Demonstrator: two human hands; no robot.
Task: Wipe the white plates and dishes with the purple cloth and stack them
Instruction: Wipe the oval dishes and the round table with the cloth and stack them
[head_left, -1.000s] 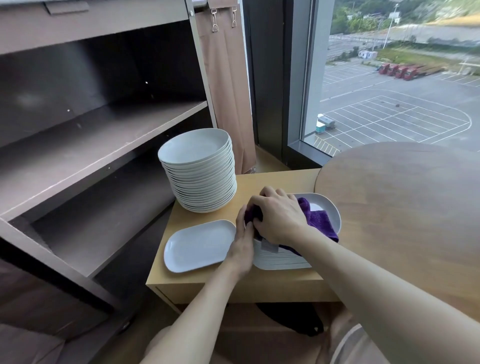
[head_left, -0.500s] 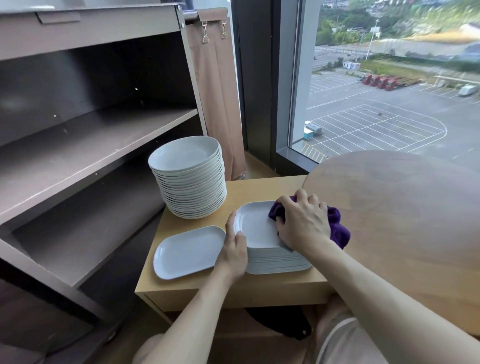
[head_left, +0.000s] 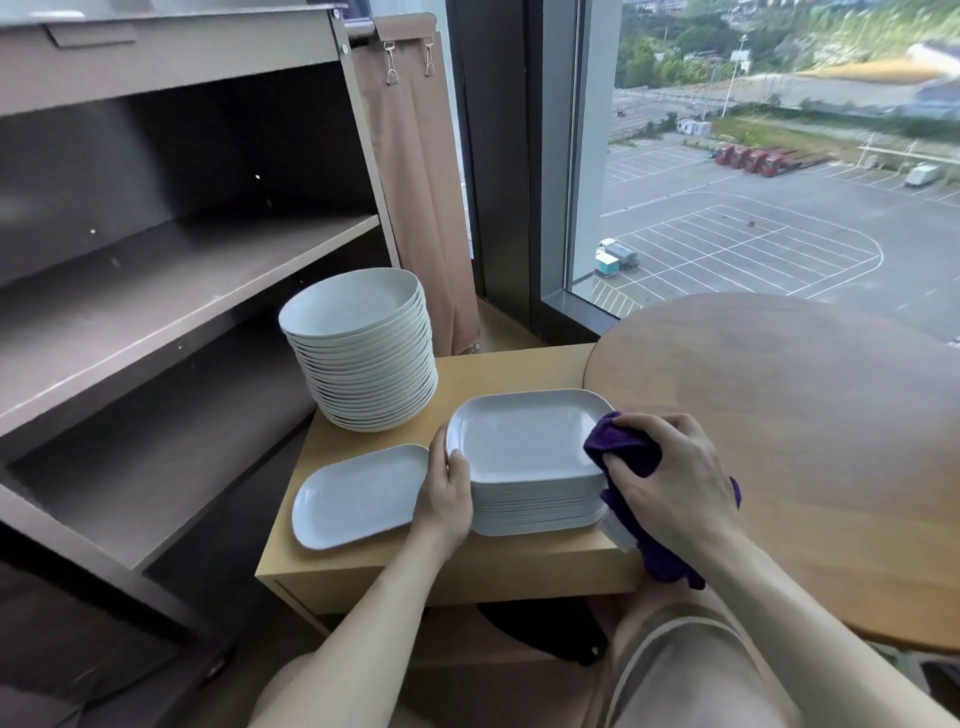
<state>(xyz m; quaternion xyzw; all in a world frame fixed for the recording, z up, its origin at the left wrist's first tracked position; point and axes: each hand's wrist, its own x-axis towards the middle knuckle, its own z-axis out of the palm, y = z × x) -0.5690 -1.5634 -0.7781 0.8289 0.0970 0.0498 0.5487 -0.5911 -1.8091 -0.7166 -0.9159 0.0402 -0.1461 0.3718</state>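
Observation:
A stack of white rectangular dishes stands on the small light wooden table. My left hand grips the stack's left edge, thumb on the top dish's rim. My right hand holds the bunched purple cloth at the right rim of the top dish; the cloth's tail hangs down beside the stack. One single white rectangular dish lies flat to the left of the stack. A tall stack of round white plates stands at the table's back left.
A dark brown open shelf unit fills the left side, close to the table. A round wooden tabletop adjoins on the right. Behind are a beige curtain and a large window. A black object lies on the floor under the table.
My right hand has drawn the purple cloth from the middle of the top dish across to its right rim. My left hand has stayed on the stack's left edge.

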